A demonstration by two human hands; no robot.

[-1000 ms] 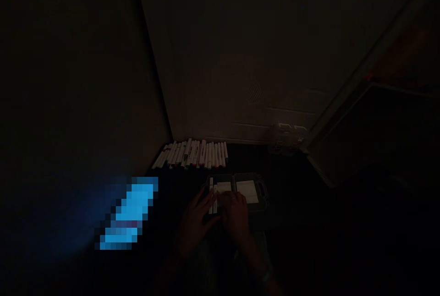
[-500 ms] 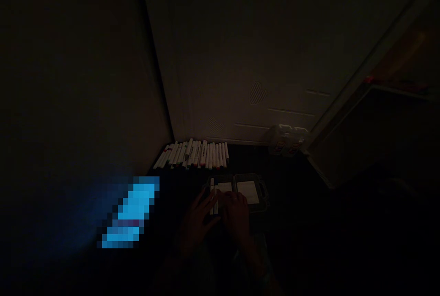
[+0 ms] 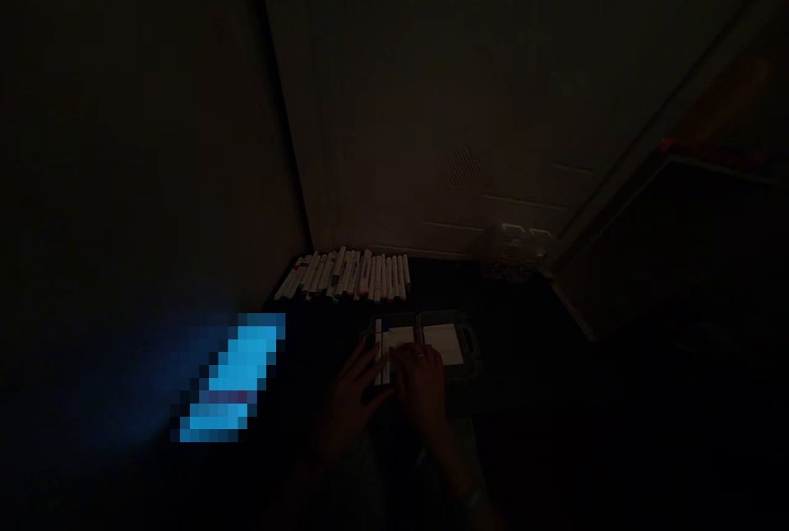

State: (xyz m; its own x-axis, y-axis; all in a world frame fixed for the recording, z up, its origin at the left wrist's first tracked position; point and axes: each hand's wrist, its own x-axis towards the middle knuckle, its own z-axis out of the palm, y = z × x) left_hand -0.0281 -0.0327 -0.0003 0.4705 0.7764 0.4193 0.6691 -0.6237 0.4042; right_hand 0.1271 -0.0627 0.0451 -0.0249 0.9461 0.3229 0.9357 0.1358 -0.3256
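Note:
A clear plastic case [image 3: 472, 340] lies opened out on the dark surface, with a white sheet [image 3: 444, 344] in its right half. Two white markers [image 3: 378, 338] lie side by side along the left of the other half, beside a second pale sheet [image 3: 403, 335]. Over the case's left edge, my left hand [image 3: 354, 390] rests with fingers spread, its fingertips at the markers. My right hand [image 3: 424, 383] is bent over the middle of the case, fingers curled together close to the markers. Whatever those fingertips pinch is hidden in the dark.
A row of white markers [image 3: 345, 274] lies against the back wall. Right of it, near the corner, stands a clear case with handles [image 3: 516, 253]. A bright blue pixelated screen [image 3: 240, 371] is at the left. The room is very dark.
Both hands stay almost in place over the case, with only slight finger movement. The picture has become a little darker and the view has shifted slightly.

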